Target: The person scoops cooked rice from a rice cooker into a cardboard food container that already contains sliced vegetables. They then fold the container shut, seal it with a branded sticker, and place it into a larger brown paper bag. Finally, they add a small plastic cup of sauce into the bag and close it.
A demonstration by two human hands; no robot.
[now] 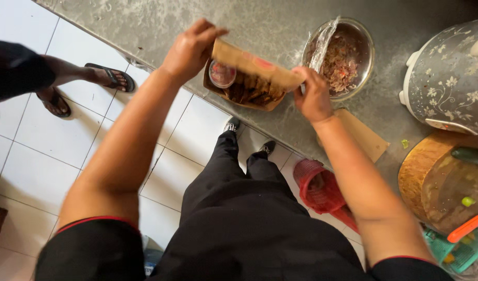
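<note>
Hands worked at the grey surface (280, 31) edge: left hand (189, 49) and right hand (312, 96) each pinched one end of a brown paper flap (254, 65), folding it over the food box (249, 93). Metal bowl (343, 57) of shredded mix stood just beside the box.

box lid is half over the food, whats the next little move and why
Probably fold the brown lid flap down flat over the cardboard box. The left hand and right hand each pinch one end of the flap, which stands raised above the fried pieces and small sauce cup, so the box is still open.
</note>
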